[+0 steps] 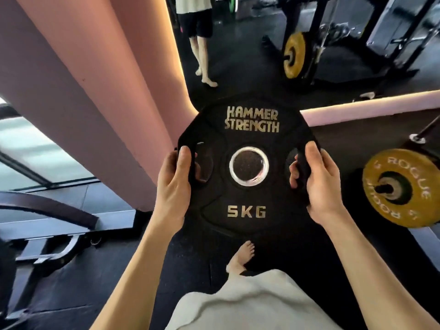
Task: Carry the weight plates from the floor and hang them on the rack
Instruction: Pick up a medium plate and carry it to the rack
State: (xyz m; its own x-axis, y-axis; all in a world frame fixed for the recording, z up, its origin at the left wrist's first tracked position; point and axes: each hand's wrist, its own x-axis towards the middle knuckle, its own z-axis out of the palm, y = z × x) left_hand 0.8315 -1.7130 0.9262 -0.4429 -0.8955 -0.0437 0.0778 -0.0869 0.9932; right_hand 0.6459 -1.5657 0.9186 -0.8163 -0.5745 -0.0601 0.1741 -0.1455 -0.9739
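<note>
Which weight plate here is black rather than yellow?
The black 5 kg plate, gripped by the left hand and right hand. The Rogue plate is yellow.

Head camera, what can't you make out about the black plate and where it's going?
- Black plate: its back face is turned away.
- Left hand, right hand: most fingers hidden behind the plate.
- Yellow plate: cut off by the right edge.
- Rack: cannot tell which frame it is.

Pink pillar [95,103] crowds the left; yellow plate on a barbell [402,186] blocks the right. Between them, open black floor [238,75] runs ahead. A standing person [197,39] occupies its far end.
</note>
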